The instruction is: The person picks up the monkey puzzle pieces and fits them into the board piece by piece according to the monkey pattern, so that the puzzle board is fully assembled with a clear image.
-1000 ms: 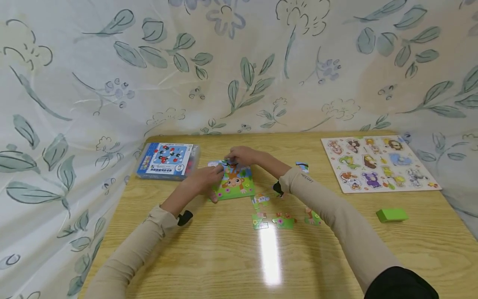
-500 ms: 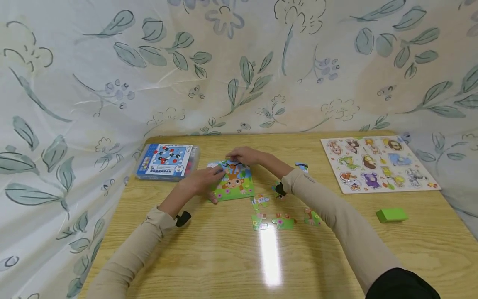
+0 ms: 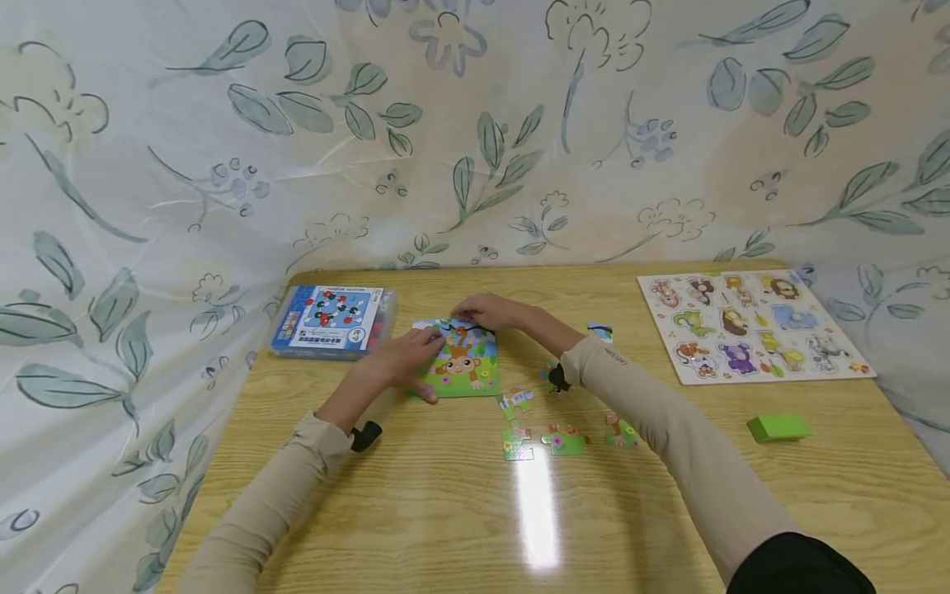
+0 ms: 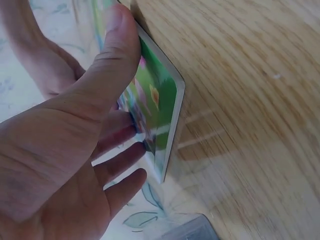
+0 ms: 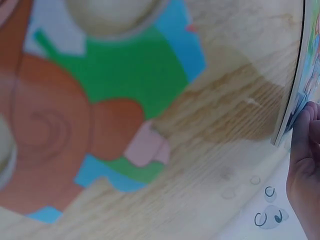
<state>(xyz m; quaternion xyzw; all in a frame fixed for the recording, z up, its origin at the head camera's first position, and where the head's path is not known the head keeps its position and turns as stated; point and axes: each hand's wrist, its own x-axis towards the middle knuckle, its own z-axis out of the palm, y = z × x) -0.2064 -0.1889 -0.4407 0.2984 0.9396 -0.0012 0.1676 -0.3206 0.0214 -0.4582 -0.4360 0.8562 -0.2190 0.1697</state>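
Observation:
A square monkey puzzle board [image 3: 467, 379] with a green and blue picture lies between the two hands. My left hand [image 3: 404, 359] rests along its left side, fingers spread over the picture and thumb at the near left corner. In the left wrist view the left thumb [image 4: 107, 65] lies over the board's rim, beside a flower on green. At the far edge, the bent fingers of my right hand [image 3: 482, 311] hold the board. The right wrist view shows the right hand's fingertips [image 5: 310, 112] at the board's edge, which enters from the right.
Several loose jigsaw pieces [image 3: 566, 441] lie right and near of the board; a monkey piece [image 5: 120, 125] fills much of the right wrist view. A blue boxed set [image 3: 334, 318] stands left. An animal peg board [image 3: 742, 326] and a green block [image 3: 779, 427] lie right.
The board has turned slightly, its near right corner shifting left. My right hand's fingers have drawn back from the picture to the far edge. My left hand stays nearly in place.

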